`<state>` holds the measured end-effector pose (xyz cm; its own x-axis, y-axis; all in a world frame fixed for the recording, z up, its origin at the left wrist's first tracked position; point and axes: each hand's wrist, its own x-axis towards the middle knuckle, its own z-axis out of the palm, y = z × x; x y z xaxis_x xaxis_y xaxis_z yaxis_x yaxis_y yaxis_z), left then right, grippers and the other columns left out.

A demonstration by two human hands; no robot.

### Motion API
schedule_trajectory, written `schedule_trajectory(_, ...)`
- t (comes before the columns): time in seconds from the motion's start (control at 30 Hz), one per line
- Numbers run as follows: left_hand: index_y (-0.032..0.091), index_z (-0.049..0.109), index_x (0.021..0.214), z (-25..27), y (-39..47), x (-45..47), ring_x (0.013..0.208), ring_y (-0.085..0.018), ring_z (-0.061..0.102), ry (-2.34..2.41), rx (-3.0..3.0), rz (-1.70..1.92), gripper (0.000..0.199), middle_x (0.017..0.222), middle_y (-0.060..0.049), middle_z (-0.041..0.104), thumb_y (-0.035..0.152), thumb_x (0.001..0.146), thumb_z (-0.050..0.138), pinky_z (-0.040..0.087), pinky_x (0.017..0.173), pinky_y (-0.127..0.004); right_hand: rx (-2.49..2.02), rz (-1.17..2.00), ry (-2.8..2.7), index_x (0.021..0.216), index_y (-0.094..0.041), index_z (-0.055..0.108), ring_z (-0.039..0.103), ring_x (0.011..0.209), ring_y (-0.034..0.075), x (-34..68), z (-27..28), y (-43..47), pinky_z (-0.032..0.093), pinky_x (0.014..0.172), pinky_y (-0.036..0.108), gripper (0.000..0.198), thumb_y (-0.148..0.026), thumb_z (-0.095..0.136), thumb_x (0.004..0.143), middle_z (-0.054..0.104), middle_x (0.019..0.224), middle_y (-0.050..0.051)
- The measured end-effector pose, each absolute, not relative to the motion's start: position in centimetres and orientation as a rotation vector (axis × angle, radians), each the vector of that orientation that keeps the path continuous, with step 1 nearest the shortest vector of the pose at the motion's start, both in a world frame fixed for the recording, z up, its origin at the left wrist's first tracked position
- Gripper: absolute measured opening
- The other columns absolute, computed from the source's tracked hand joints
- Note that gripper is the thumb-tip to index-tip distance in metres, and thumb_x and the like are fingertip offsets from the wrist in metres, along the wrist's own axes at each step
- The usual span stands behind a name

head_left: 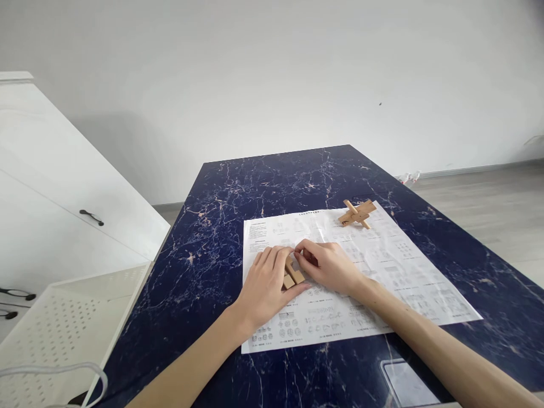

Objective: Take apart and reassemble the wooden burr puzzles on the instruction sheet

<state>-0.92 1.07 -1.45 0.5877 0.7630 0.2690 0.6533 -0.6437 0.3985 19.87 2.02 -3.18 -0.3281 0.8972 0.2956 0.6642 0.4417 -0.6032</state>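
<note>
Both hands (pixel 266 286) (pixel 329 265) around notched wooden blocks (pixel 292 273).

A plain home room: blue marble-patterned table (pixel 255 187), white cabinet (pixel 55 209), bare white wall (pixel 272 73), wood-look floor (pixel 480 209).

A printed sheet (pixel 382 272) lies on the table (pixel 221 226), toward its near side. Both hands rest on the sheet's left half, the left hand (pixel 266 286) just left of the right hand (pixel 329 266), with small wooden pieces (pixel 292 273) between them. A wooden cross-shaped puzzle (pixel 357 214) sits at the sheet's far edge, right of the hands. A cabinet (pixel 63 198) stands left of the table, with a perforated tray (pixel 63 323) in front of it.
</note>
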Motion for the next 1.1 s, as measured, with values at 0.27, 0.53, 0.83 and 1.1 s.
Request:
schedule_trajectory(0.27, 0.024, 0.039, 0.146, -2.0, 1.1, -1.0, 0.126, -0.039, 0.062, 1.309, 2.581, 0.71, 0.076, 0.14, -0.016, 0.062, 0.062, 0.09, 0.074, 0.052, 0.106, -0.059, -1.308, 0.499, -2.094, 0.096, -0.022, 0.06, 0.054, 0.054, 0.014, 19.8, -3.4, 2.0, 0.036, 0.056, 0.028, 0.014, -0.027, 0.048, 0.102, 0.066, 0.067, -0.002)
schedule_trajectory(0.53, 0.023, 0.041, 0.142, -1.7, 1.3, -1.1, 0.126, -0.039, 0.061, 1.277, 2.567, 0.666, 0.078, 0.135, -0.015, 0.063, 0.059, 0.086, 0.08, 0.05, 0.107, -0.061, -1.259, 0.533, -2.125, 0.1, -0.022, 0.063, 0.056, 0.056, 0.013, 19.8, -2.8, 1.7, 0.039, 0.057, 0.028, 0.015, -0.032, 0.052, 0.103, 0.067, 0.068, -0.002)
schedule_trajectory(0.83, 0.032, 0.04, 0.144, -0.7, 1.6, -1.6, 0.135, -0.034, 0.055, 1.068, 2.341, 0.552, 0.068, 0.144, -0.01, 0.053, 0.054, 0.091, 0.077, 0.054, 0.111, -0.055, -1.201, 0.56, -2.156, 0.11, -0.021, 0.06, 0.059, 0.058, 0.014, 19.6, -2.4, 1.5, 0.042, 0.059, 0.029, 0.015, -0.031, 0.057, 0.099, 0.067, 0.07, -0.003)
schedule_trajectory(1.1, 0.033, 0.037, 0.149, -0.5, 1.6, -1.8, 0.137, -0.034, 0.055, 1.009, 2.296, 0.527, 0.073, 0.15, -0.011, 0.049, 0.049, 0.091, 0.078, 0.056, 0.111, -0.054, -1.151, 0.569, -2.146, 0.105, -0.021, 0.058, 0.053, 0.055, 0.013, 19.7, -2.3, 1.4, 0.039, 0.055, 0.028, 0.012, -0.031, 0.056, 0.099, 0.066, 0.076, -0.002)
